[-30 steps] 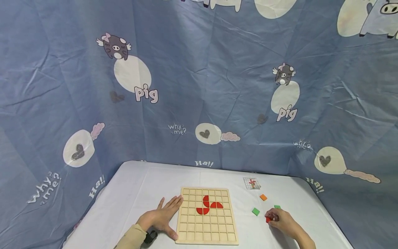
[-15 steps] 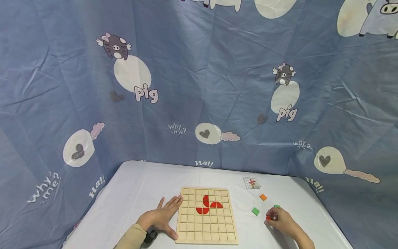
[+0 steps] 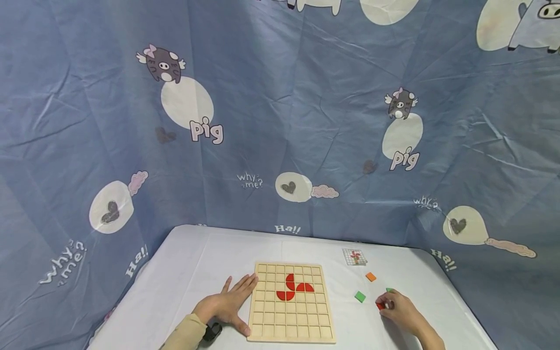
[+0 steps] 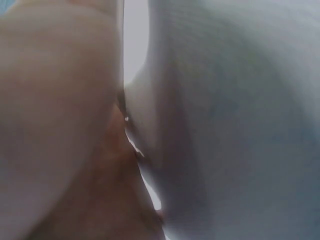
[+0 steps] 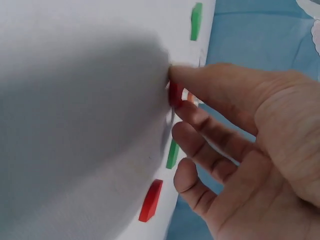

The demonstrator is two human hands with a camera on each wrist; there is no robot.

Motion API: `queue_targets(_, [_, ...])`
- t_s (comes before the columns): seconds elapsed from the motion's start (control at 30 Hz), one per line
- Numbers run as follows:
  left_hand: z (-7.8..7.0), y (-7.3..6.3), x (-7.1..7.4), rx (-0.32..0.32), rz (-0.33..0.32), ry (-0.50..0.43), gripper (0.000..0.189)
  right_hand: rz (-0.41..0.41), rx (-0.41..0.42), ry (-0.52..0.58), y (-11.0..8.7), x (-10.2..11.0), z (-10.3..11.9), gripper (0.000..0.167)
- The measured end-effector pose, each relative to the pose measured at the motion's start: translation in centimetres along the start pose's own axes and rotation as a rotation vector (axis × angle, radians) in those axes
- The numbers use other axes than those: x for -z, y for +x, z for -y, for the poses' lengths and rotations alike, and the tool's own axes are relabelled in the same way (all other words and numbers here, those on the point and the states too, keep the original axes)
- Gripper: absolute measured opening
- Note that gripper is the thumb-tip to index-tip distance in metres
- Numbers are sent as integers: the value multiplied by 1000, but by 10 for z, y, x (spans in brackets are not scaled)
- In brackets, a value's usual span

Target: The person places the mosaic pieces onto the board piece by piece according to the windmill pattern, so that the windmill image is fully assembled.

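My right hand pinches a small red piece between thumb and index finger, low over the white tablecloth right of the board. Its other fingers are loosely bent. Beside it on the cloth, in the right wrist view, lie a second red piece and a green piece. My left hand lies with fingers spread along the left edge of a wooden grid board. Several red quarter-round pieces sit in the board's squares. The left wrist view is blurred and mostly filled by skin and cloth.
A green tile lies between the board and my right hand. Farther back are an orange tile and a pattern card with a red and brown design. A blue printed curtain encloses the table behind.
The red piece in my right hand has shifted slightly to the right and turned a little between the fingertips. My left hand and the board have stayed in place.
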State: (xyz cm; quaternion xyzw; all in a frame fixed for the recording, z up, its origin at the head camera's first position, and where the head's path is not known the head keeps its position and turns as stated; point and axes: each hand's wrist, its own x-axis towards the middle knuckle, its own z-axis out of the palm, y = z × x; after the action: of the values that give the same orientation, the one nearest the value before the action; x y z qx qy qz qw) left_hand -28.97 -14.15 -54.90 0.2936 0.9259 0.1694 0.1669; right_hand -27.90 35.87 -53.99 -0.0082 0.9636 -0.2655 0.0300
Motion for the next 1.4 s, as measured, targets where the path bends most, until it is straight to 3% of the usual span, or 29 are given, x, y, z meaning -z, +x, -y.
queue_targets(0.23, [1,-1,1,-3,0,3,135,-19,94,-30,-1,2,-2,23])
queue_targets(0.47, [0,-3,1,-16,-3,-5,134,-15,18,10,3,-3,-1,26])
queue_targets(0.7, [-4,-4,3,-24,-7,-5,133,-41,10,-18,5,-2,0,39])
queue_targets(0.9, [-5,-4,3,-21,-16,-1,132,-51,-52,15,3,-1,0,27])
queue_targets(1.4, [-3,-1,2,4,7,5,135,-68,-58,-10,5,-3,-1,14])
